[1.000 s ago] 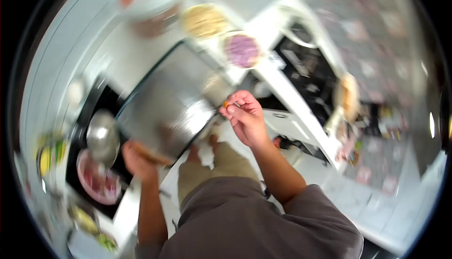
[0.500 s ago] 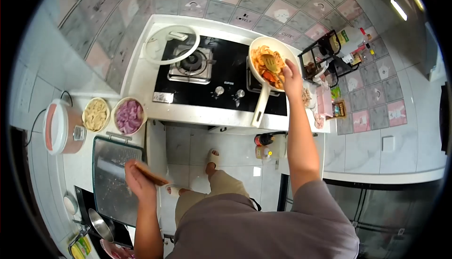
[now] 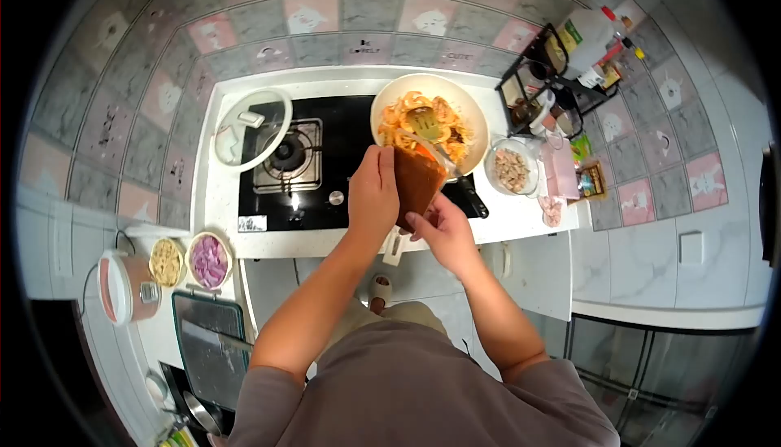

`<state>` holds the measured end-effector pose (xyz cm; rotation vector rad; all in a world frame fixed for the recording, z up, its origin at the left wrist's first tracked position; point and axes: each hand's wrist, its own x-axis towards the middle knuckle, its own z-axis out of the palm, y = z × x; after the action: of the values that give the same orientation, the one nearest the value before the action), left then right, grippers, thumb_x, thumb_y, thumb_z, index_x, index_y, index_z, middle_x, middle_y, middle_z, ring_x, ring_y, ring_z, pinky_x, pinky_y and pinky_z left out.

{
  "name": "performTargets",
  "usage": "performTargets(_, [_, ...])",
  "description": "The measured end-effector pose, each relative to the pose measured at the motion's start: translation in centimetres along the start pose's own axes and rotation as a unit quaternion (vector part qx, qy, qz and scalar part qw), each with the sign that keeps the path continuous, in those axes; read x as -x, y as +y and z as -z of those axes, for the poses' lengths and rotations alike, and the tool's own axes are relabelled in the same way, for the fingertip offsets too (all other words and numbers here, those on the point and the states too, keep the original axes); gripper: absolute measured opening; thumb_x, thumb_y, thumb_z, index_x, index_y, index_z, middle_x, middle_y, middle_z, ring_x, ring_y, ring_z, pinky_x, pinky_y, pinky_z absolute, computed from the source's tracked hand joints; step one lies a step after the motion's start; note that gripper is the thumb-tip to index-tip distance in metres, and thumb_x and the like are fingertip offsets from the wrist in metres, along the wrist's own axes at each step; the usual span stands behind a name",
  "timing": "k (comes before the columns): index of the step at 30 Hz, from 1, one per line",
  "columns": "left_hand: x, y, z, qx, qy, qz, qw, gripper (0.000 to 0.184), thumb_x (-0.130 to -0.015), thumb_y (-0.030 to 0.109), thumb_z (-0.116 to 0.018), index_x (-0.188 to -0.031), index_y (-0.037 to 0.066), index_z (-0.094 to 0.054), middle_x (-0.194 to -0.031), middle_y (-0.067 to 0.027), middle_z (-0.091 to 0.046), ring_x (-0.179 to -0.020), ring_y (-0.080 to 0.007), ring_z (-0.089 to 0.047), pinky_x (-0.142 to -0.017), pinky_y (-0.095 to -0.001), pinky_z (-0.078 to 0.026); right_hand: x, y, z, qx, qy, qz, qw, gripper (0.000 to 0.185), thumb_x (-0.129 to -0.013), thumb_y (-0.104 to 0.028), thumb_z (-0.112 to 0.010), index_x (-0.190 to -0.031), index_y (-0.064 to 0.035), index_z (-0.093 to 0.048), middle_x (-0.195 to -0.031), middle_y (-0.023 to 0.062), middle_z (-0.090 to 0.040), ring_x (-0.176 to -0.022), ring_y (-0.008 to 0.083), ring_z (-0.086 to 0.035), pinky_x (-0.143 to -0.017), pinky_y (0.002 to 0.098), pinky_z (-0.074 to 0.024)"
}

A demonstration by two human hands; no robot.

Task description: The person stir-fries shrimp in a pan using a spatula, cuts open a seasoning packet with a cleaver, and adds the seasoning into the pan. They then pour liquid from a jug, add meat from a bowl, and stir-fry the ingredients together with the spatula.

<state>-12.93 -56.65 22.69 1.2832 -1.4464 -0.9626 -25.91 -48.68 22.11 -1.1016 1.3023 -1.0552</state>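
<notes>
My left hand (image 3: 375, 195) and my right hand (image 3: 447, 231) are both closed on a flat brown packet (image 3: 417, 185). The left grips its left side and the right its lower edge. The packet's upper end is over the near rim of a cream frying pan (image 3: 476, 113), where food in orange-red sauce (image 3: 399, 113) lies. A slotted olive spatula (image 3: 423, 122) rests in the food, its black handle leaning out over the near-right rim. Part of the pan's pale handle (image 3: 394, 248) shows below my hands. I cannot tell whether anything is coming out of the packet.
A glass lid (image 3: 281, 134) lies by the left burner (image 3: 286, 152). Right of the pan stands a glass bowl of chopped food (image 3: 512, 169), near a black rack (image 3: 561, 81). On the left counter are bowls of purple (image 3: 209, 261) and pale pieces (image 3: 167, 263), and a knife (image 3: 213, 335) on a cutting board (image 3: 207, 370).
My left hand has carried the packet from beside the cutting board to the pan. My right hand has left the pan's right side and taken hold of the packet. My view has shifted rightwards.
</notes>
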Motion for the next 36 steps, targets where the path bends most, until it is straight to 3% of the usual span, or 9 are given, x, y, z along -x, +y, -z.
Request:
performTargets(4, [-2.0, -0.9, -1.6, 0.196, -0.225, 0.084, 0.951, 0.030, -0.095, 0.017, -0.062, -0.117, -0.001, -0.052, -0.099, -0.0101, -0.066, -0.083, -0.0157, -0.066, -0.065, -0.0309, -0.054, -1.6, -0.2, 3.5, -0.101, 0.043, 0.004, 0.994, 0.032, -0.096, -0.002, -0.057, -0.127, -0.0011, -0.052, -0.097, 0.0044, -0.067, -0.070, 0.0088, -0.061, -0.061, 0.0231, -0.0494])
performTargets(7, [-3.1, 0.0, -1.2, 0.185, -0.306, 0.206, 0.911, 0.039, -0.094, 0.014, -0.063, -0.126, 0.000, -0.047, -0.103, -0.0107, -0.064, -0.086, -0.0169, -0.067, -0.059, -0.0297, -0.058, -3.3, -1.1, 7.0, 0.070, 0.055, -0.064, 0.994, 0.034, -0.100, -0.029, -0.057, -0.124, -0.0052, -0.057, -0.090, 0.0006, -0.063, -0.071, 0.0084, -0.058, -0.061, 0.0234, -0.0505])
performTargets(11, [-4.7, -0.8, -1.6, 0.218, -0.356, 0.189, 0.889, 0.040, -0.093, 0.015, -0.064, -0.125, 0.003, -0.045, -0.109, -0.0092, -0.062, -0.086, -0.0166, -0.067, -0.055, -0.0308, -0.060, -8.3, -4.1, 10.0, 0.034, 0.098, -0.043, 0.994, 0.058, -0.101, -0.056, -0.040, -0.120, -0.0059, -0.061, -0.098, 0.0030, -0.064, -0.088, 0.0102, -0.059, -0.071, 0.0256, -0.0523])
performTargets(17, [-7.9, -3.0, -1.9, 0.225, -0.392, 0.173, 0.875, 0.040, -0.095, 0.018, -0.062, -0.127, 0.005, -0.043, -0.110, -0.0094, -0.062, -0.086, -0.0170, -0.068, -0.052, -0.0294, -0.059, -15.1, -4.6, 11.4, 0.019, -0.012, -0.075, 0.997, 0.039, -0.101, -0.039, -0.053, -0.110, -0.0043, -0.067, -0.095, 0.0021, -0.064, -0.089, 0.0104, -0.057, -0.083, 0.0219, -0.0465])
performTargets(21, [-9.0, -3.6, -2.0, 0.224, -0.404, 0.179, 0.869, 0.040, -0.098, 0.019, -0.058, -0.130, 0.005, -0.039, -0.110, -0.0101, -0.063, -0.086, -0.0175, -0.068, -0.049, -0.0286, -0.056, -16.7, -4.2, 11.5, 0.010, -0.041, -0.081, 0.996, 0.017, -0.098, -0.022, -0.060, -0.092, -0.0066, -0.063, -0.081, -0.0036, -0.059, -0.074, 0.0053, -0.051, -0.068, 0.0211, -0.0420])
performTargets(27, [-8.9, -4.3, -4.1, 0.266, -0.302, 0.266, 0.876, 0.034, -0.099, 0.023, -0.057, -0.126, 0.008, -0.046, -0.109, -0.0053, -0.064, -0.083, -0.0154, -0.066, -0.049, -0.0269, -0.052, -19.2, -0.9, 10.4, -0.113, 0.188, 0.022, 0.975, 0.014, -0.098, -0.018, -0.058, -0.097, -0.0048, -0.061, -0.077, -0.0006, -0.057, -0.065, 0.0084, -0.049, -0.060, 0.0248, -0.0416])
performTargets(29, [-7.9, -3.4, -5.4, 0.306, -0.240, 0.301, 0.871, 0.031, -0.098, 0.024, -0.058, -0.123, 0.009, -0.048, -0.110, -0.0034, -0.063, -0.082, -0.0147, -0.064, -0.050, -0.0270, -0.051, -19.6, -1.3, 9.5, -0.262, 0.307, 0.006, 0.915, 0.013, -0.099, -0.015, -0.055, -0.093, -0.0058, -0.060, -0.075, -0.0008, -0.056, -0.063, 0.0101, -0.047, -0.061, 0.0239, -0.0401])
performTargets(35, [-6.3, -1.7, -7.7, 0.325, -0.157, 0.311, 0.879, 0.030, -0.098, 0.023, -0.058, -0.122, 0.007, -0.049, -0.111, -0.0051, -0.063, -0.080, -0.0152, -0.065, -0.048, -0.0273, -0.051, -22.9, 2.2, 12.2, -0.441, 0.357, -0.020, 0.824, 0.021, -0.102, -0.013, -0.048, -0.082, -0.0072, -0.054, -0.072, 0.0004, -0.053, -0.058, 0.0129, -0.045, -0.057, 0.0244, -0.0388])
performTargets(36, [-5.8, -1.7, -7.4, 0.337, -0.144, 0.307, 0.879, 0.030, -0.098, 0.023, -0.058, -0.122, 0.006, -0.049, -0.108, -0.0054, -0.064, -0.077, -0.0150, -0.065, -0.048, -0.0267, -0.051, -23.0, 2.3, 13.7, -0.521, 0.388, -0.012, 0.760, 0.016, -0.100, -0.011, -0.050, -0.086, -0.0069, -0.054, -0.075, 0.0013, -0.055, -0.058, 0.0115, -0.046, -0.054, 0.0245, -0.0380])
